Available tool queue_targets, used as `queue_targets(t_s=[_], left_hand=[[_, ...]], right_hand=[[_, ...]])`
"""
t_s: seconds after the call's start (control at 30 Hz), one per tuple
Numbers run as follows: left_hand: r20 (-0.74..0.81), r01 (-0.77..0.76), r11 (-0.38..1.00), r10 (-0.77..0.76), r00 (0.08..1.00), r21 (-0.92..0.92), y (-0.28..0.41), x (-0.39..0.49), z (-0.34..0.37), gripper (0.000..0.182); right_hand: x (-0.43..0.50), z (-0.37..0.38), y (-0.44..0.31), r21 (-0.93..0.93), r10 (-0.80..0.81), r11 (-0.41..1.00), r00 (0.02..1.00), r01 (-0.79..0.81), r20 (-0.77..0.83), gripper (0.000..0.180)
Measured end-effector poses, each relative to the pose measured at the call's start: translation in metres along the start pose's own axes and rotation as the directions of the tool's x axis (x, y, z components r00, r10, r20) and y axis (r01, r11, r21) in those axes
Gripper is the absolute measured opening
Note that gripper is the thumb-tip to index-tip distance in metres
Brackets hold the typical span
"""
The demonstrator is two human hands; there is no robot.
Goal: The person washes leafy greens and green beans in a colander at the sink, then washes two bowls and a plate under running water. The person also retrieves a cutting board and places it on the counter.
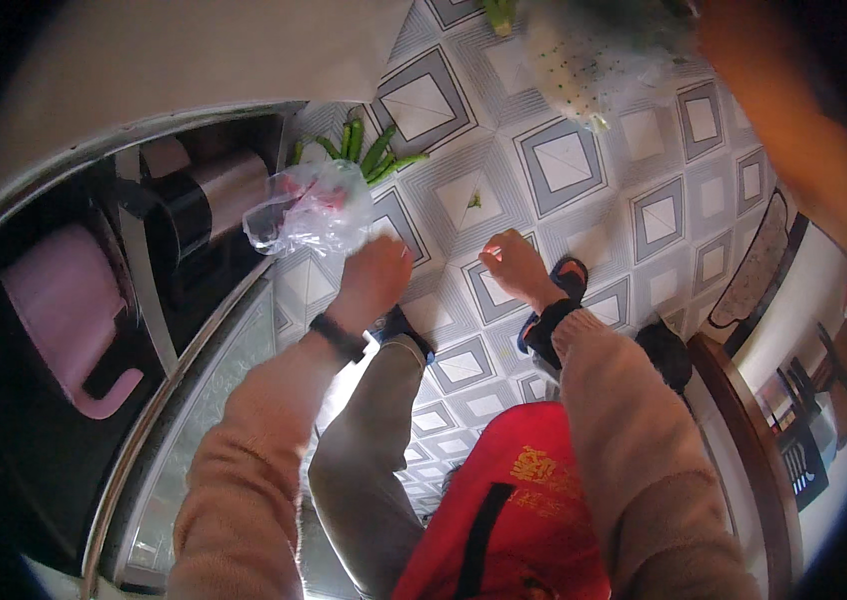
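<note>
My left hand (375,274) is curled at the near edge of a clear plastic bag (318,202) with something red inside. Whether its fingers grip the bag is hidden. Several green chili peppers (363,146) lie fanned out on the tiled floor (483,180) just beyond the bag. To the right, my right hand (517,266) hovers above the tiles with its fingers bent inward; I cannot make out whether anything is in them. A small green scrap (475,199) lies on the floor ahead of both hands.
On the left, a dark-topped unit (26,480) bears a pink cutting board (71,307) and a cylindrical container (225,199). A plastic bag of pale, green-specked contents (573,67) stands at the top beside a green vegetable stalk (500,16). Slotted utensils (798,465) are at right.
</note>
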State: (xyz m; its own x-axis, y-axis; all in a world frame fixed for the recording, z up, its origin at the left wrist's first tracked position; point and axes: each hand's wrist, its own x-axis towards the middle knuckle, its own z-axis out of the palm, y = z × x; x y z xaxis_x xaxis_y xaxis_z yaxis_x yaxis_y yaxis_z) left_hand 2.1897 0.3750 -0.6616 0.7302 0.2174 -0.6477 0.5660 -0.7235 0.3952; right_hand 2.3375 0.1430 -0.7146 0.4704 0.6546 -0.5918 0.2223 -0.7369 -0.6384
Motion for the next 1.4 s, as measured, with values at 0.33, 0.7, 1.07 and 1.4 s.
queue_targets(t_s=[0.33,0.7,1.07,1.4], left_hand=[[-0.102,0.290,0.925,-0.273,0.957,0.247,-0.093,0.058,0.012,0.062],[-0.490,0.262,0.946,-0.323,0.809,-0.192,-0.116,0.192,0.004,0.095],[-0.315,0.399,0.863,-0.302,0.900,0.309,-0.068,0.174,0.017,0.109],[-0.270,0.203,0.843,-0.071,0.960,0.498,-0.047,0.185,0.043,0.050]], right_hand=[[0.041,-0.007,0.034,-0.066,0.043,0.997,0.999,-0.044,-0.016,0.025],[0.055,0.017,0.050,-0.127,-0.005,0.992,0.996,0.016,0.089,0.023],[0.064,0.019,0.063,-0.030,0.007,1.000,0.998,-0.005,0.057,0.027],[0.066,0.010,0.058,-0.013,0.012,1.000,0.995,-0.011,0.096,0.025]])
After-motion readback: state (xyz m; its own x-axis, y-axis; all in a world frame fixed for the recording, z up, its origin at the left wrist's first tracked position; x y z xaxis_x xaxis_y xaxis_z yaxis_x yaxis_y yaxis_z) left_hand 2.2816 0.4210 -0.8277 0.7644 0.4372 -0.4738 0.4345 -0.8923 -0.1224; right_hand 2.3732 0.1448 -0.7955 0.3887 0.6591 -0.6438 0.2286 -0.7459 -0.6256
